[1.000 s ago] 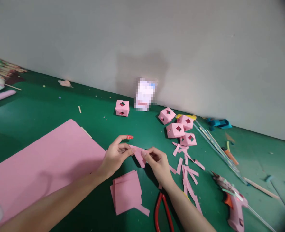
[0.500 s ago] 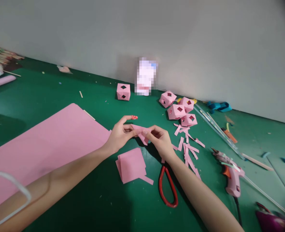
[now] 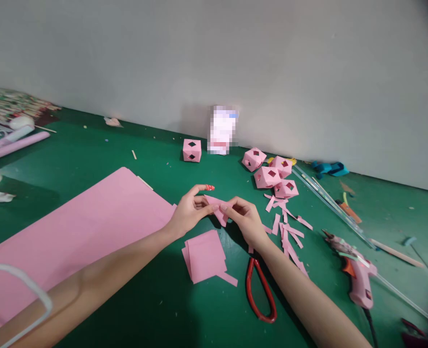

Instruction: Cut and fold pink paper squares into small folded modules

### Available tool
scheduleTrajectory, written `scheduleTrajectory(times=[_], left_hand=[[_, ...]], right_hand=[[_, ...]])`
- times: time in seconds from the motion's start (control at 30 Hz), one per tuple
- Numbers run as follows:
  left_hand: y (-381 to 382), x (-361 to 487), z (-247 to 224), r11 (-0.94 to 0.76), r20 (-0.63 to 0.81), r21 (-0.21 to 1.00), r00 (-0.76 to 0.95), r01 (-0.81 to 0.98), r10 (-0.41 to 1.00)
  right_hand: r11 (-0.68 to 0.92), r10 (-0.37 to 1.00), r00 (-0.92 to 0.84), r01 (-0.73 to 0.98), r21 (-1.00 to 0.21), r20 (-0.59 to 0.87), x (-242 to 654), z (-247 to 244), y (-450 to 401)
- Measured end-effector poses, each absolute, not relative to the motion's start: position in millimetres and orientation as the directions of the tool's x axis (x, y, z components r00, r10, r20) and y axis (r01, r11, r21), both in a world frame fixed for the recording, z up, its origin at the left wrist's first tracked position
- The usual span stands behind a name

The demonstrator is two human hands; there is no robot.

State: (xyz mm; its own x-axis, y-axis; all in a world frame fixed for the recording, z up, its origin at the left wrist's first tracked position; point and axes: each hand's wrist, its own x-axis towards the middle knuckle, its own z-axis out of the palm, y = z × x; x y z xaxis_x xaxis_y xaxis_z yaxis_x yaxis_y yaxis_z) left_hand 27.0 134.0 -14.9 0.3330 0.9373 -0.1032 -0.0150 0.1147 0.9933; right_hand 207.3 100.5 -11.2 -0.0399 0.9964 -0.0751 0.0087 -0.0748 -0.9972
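Observation:
Between my two hands is a small piece of pink paper (image 3: 221,217), folded to a triangle that points down. My left hand (image 3: 190,212) pinches its left side with thumb and fingers, the index finger raised. At its right side my right hand (image 3: 246,217) pinches it, thumb on top. Just below lies a stack of pink paper squares (image 3: 206,257) with a strip sticking out. The red handle of the scissors (image 3: 249,290) shows beside my right forearm, which hides the rest. A large pink sheet (image 3: 91,232) lies under my left forearm.
Several pink paper shapes with diamond holes (image 3: 267,178) sit at the back right, and one (image 3: 192,151) stands near a blurred phone (image 3: 222,130) against the wall. Paper strips (image 3: 285,237) lie right of my hands. Farther right is a pink glue gun (image 3: 361,280) with its cord.
The whole view has shifted, so things appear slightly lower and to the right. Both hands keep their pinch on the folded paper, with little visible change in its shape.

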Motion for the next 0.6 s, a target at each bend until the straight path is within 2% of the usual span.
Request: scheduleTrajectory(times=[0.13, 0.6], left_hand=[[133.6, 26.8, -12.8, 0.15, -0.125, 0.988, 0.351, -0.046, 0.928], [134.2, 26.0, -14.6, 0.097, -0.065, 0.993, 0.383, -0.063, 0.921]], right_hand=[[-0.076, 0.995, -0.055, 0.039, -0.996, -0.079, 207.7, -9.5, 99.3], [-0.059, 0.996, -0.06, 0.088, -0.994, -0.064, 207.4, -9.7, 100.2]])
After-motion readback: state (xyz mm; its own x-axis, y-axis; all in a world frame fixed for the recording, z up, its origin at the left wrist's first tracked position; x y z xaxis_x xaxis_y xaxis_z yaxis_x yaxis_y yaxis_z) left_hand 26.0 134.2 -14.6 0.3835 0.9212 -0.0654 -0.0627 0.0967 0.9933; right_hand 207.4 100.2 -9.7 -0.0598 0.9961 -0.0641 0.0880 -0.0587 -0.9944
